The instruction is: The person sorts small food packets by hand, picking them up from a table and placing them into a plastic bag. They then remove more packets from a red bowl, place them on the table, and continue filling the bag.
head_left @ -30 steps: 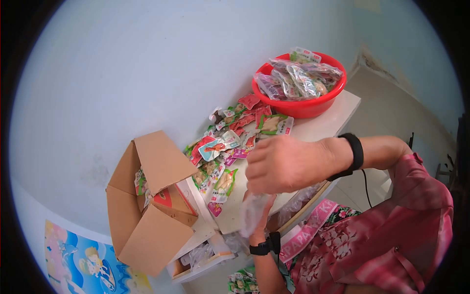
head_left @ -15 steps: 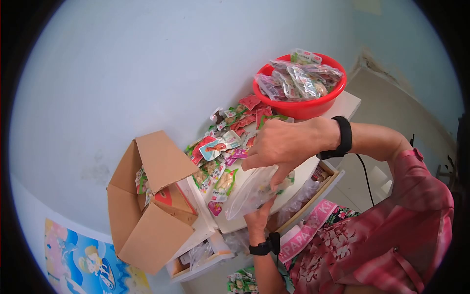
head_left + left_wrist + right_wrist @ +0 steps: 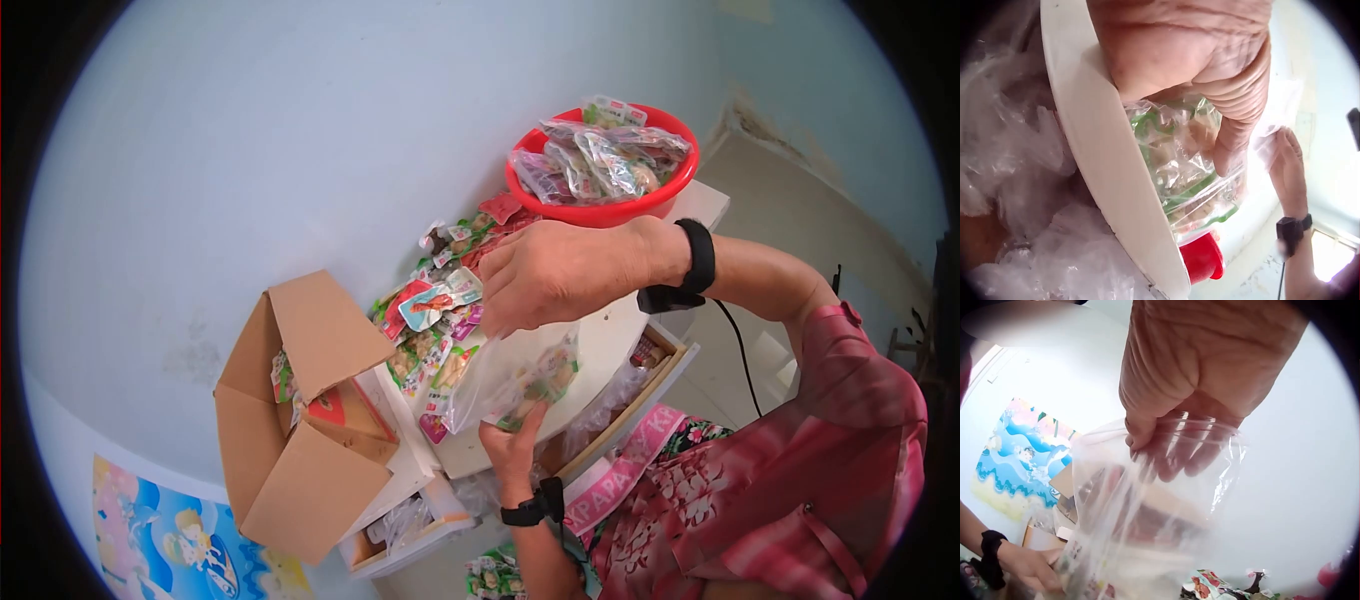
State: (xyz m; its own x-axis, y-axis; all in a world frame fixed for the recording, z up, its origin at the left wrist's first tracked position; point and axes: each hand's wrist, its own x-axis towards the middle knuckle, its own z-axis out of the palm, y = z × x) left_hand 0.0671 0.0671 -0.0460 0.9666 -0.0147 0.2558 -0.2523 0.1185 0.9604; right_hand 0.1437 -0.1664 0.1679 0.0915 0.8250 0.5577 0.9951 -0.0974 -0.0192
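A clear plastic bag (image 3: pixel 485 385) hangs between my two hands over the white tabletop. Green-edged food packets (image 3: pixel 1179 147) show through its film at the lower end. My left hand (image 3: pixel 513 450) holds the bag from below, its thumb (image 3: pixel 1233 147) pressed over the packets. Higher up, my right hand (image 3: pixel 570 275) pinches the bag's mouth. In the right wrist view the bag's rim (image 3: pixel 1100 432) runs past that hand's thumb, and the other fingers (image 3: pixel 1172 465) show through the film.
A red basin (image 3: pixel 610 212) full of bagged packets stands at the table's far end. Loose packets (image 3: pixel 440 300) lie heaped along the wall. An open cardboard box (image 3: pixel 315 490) sits at the left. Plastic bags (image 3: pixel 595 425) fill an open drawer (image 3: pixel 650 395) below the tabletop.
The bag, bunched between the hands at first, is now spread out with packets visible inside. My right hand has lifted toward the basin, its fingers no longer pointing down into the bag.
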